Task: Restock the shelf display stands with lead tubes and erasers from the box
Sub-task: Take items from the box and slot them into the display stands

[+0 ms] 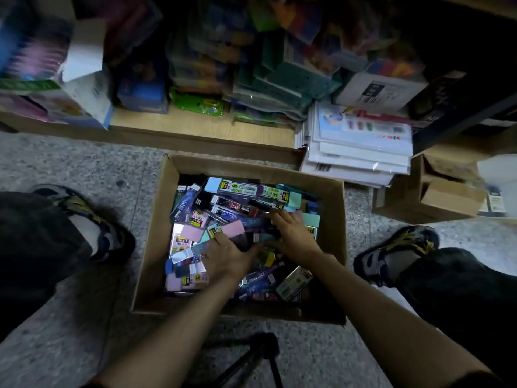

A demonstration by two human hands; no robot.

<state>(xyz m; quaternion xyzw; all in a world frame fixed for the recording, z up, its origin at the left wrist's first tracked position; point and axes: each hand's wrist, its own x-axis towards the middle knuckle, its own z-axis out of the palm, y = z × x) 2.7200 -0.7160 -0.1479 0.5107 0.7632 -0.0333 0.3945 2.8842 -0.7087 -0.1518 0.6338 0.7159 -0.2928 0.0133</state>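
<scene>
**A:** Plastic packets (246, 240) meet our fingers (256, 247) first: the left hand (229, 259) seems to curl round a dark one, while the right hand (295, 236) lies bent over the pile, grasp unclear.

**B:** Our lead tubes (232, 201) and erasers (233, 228) lie jumbled in the box (152, 247) on the floor (84, 163), before the shelf (195, 127).

**A:** We risk spilling them if we scoop too many slick wrappers at once.

**B:** Agreed. Our palms face down, wrists close together, forearms reaching in over the near edge.

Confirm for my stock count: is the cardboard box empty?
No, the cardboard box is piled with packaged lead tubes and erasers.
</scene>
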